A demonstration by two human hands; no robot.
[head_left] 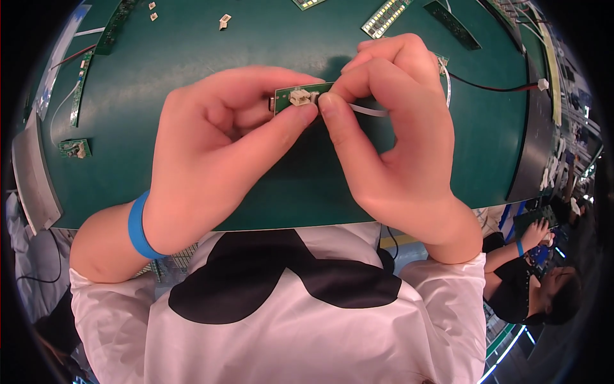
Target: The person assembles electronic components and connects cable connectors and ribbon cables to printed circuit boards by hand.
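Observation:
My left hand (217, 141), with a blue band at the wrist, pinches a small green circuit board (281, 95) between thumb and fingers. On the board's face sits a cream-white connector socket (299, 97), pointing up. At the board's right end my right hand (403, 121) is closed in a pinch, thumb and index fingertip almost touching my left thumb. A white cable (369, 111) runs from those fingertips and passes behind my right hand. The fingertips hide the cable's end, so whether it joins the board cannot be made out.
On the green mat (128, 115) lie a small board with wires (75, 148), narrow strip boards at the left and an LED board (387, 16) at the back. Loose white connectors (224, 22) lie there too. A dark wire ends in a white plug (543, 84). Another person (524, 275) works at right.

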